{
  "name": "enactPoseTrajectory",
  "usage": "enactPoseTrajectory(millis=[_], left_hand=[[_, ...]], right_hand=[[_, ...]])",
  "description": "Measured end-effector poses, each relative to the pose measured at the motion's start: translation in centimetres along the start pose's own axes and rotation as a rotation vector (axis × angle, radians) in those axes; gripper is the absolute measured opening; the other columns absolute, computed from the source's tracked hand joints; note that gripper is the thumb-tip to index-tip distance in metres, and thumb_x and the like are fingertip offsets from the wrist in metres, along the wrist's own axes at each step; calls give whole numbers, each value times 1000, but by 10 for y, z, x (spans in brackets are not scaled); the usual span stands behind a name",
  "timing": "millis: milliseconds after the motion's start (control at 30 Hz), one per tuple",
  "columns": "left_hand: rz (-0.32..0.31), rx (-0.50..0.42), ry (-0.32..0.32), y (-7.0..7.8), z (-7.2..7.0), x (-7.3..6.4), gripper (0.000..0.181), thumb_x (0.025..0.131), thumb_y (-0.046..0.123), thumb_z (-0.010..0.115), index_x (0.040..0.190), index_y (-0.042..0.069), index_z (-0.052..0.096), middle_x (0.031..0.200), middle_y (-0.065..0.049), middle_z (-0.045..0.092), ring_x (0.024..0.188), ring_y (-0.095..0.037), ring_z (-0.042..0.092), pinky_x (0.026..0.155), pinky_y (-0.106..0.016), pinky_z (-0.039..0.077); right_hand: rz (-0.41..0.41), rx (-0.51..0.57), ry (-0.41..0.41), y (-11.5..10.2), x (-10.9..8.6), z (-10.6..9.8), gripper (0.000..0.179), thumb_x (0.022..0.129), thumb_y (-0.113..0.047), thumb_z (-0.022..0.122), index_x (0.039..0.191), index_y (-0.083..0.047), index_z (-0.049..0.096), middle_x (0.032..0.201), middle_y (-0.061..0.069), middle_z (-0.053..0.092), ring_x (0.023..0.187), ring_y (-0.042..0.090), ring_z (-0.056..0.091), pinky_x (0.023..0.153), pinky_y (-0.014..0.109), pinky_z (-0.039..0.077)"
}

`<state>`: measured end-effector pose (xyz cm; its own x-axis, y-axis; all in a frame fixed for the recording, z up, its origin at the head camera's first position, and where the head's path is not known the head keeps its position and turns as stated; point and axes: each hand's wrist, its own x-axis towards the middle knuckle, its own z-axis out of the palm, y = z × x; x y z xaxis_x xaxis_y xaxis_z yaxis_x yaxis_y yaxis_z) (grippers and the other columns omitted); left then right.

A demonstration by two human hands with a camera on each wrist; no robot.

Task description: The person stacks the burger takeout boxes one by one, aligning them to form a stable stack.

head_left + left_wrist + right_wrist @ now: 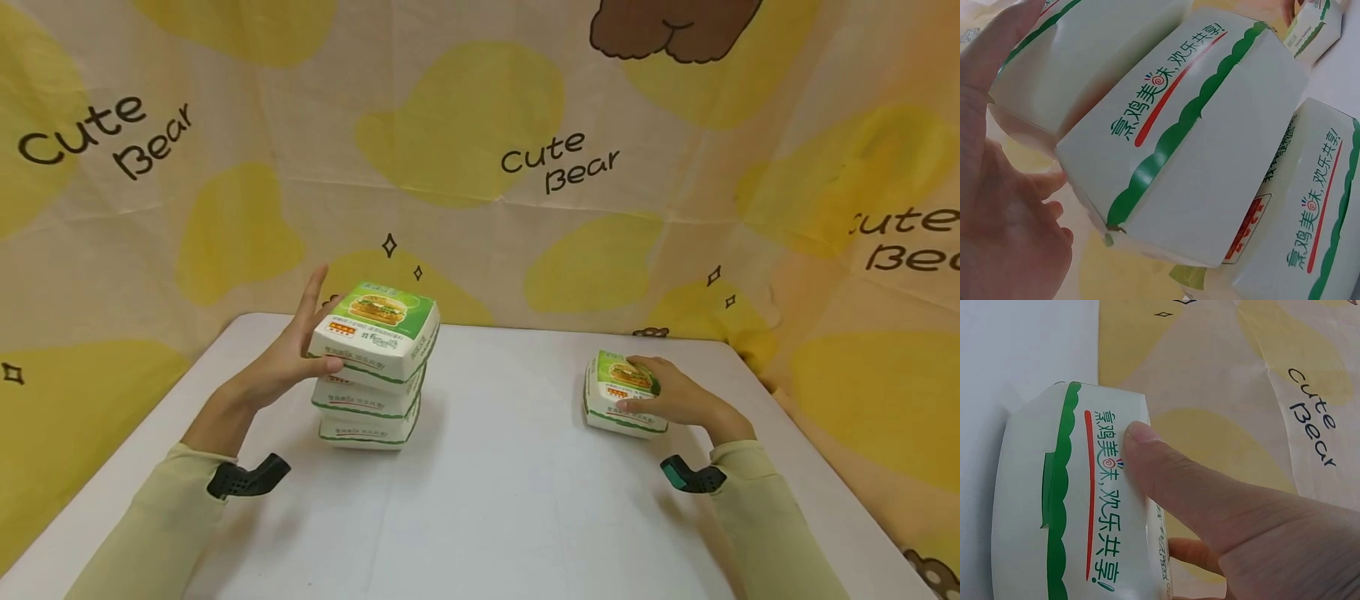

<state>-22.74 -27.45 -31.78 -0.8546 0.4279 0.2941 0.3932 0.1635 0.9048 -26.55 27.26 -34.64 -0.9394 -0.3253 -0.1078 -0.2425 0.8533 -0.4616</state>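
Three white-and-green burger boxes stand stacked on the left of the table. My left hand (272, 367) grips the top box (378, 329) by its left side, thumb on the front face and one finger raised. This top box sits slightly askew over the middle box (367, 397), which rests on the bottom box (367, 432). To the right, my right hand (686, 398) holds another burger box (622, 421) near the tabletop. In the right wrist view its thumb (1166, 459) presses the printed side; the other fingers are mostly hidden behind the box.
The white table (495, 500) stretches between the stack and the right-hand box. Behind it hangs a cream and yellow printed cloth (450, 167), close to the table's back edge. A dark wrist device (251, 477) sits on the left sleeve, another (693, 477) on the right.
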Motion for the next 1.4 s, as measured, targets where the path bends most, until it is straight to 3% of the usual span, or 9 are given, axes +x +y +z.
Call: enactPoseTrajectory(millis=[100, 200, 433, 567, 667, 800, 900, 1100, 1400], left_hand=[[-6, 16, 0, -1, -2, -1, 120, 87, 19, 75, 157, 44, -19, 166, -22, 10, 143, -31, 37, 106, -51, 43], [-19, 38, 6, -2, -4, -2, 120, 87, 20, 76, 157, 46, -18, 161, -23, 20, 128, -20, 49, 97, -34, 47], [-30, 39, 9, -1, -3, -2, 124, 84, 13, 77, 156, 47, -18, 169, -20, 3, 151, -42, 19, 111, -70, 29], [-19, 36, 0, -1, -3, -2, 124, 84, 11, 77, 158, 44, -16, 166, -18, 11, 139, -26, 39, 106, -39, 45], [-2, 36, -14, 1, -3, -2, 121, 85, 13, 77, 159, 42, -15, 164, -16, 14, 133, -18, 43, 97, -22, 46], [7, 66, -19, 5, -3, -3, 117, 88, 20, 75, 159, 42, -15, 170, -15, 3, 147, -41, 30, 109, -56, 42], [-7, 81, -21, 6, -3, -3, 118, 87, 22, 76, 158, 44, -16, 172, -12, -8, 152, -54, 10, 107, -83, 21], [-24, 115, -54, 9, -2, -3, 124, 83, 19, 78, 156, 49, -18, 171, -8, -17, 155, -48, -11, 105, -87, 2], [3, 141, -66, 11, -4, -5, 125, 80, 18, 78, 156, 50, -17, 171, -8, -15, 155, -48, -11, 104, -88, 4]], right_hand=[[-1, -3, 0, -2, 1, 0, 97, 87, -50, 75, 156, 1, 29, 157, 36, 26, 139, 55, 32, 110, 75, 28], [1, -2, -3, -3, 3, -1, 98, 87, -50, 75, 156, 1, 29, 157, 36, 26, 139, 55, 31, 111, 75, 27], [0, 2, -5, -5, 3, 0, 97, 88, -51, 74, 156, 1, 28, 157, 35, 26, 139, 55, 32, 111, 75, 27], [-1, 0, -8, -4, 3, 2, 97, 88, -52, 73, 157, 1, 28, 157, 36, 26, 139, 55, 31, 111, 75, 28], [-1, -3, -8, -4, 2, 2, 98, 88, -51, 73, 156, 1, 27, 157, 37, 26, 139, 56, 31, 110, 75, 28], [-7, -2, 0, -3, 2, 3, 97, 88, -51, 73, 156, 2, 28, 156, 37, 27, 140, 56, 31, 111, 75, 28], [-1, -5, -3, -3, 2, 3, 97, 88, -51, 73, 156, 2, 28, 157, 37, 27, 140, 56, 31, 110, 75, 28], [21, -7, -16, -3, 0, 1, 98, 88, -52, 72, 157, 0, 27, 157, 37, 25, 139, 56, 31, 110, 76, 28], [-17, -19, -41, 2, -3, -2, 98, 88, -48, 74, 157, 0, 25, 157, 37, 23, 137, 56, 33, 106, 77, 30]])
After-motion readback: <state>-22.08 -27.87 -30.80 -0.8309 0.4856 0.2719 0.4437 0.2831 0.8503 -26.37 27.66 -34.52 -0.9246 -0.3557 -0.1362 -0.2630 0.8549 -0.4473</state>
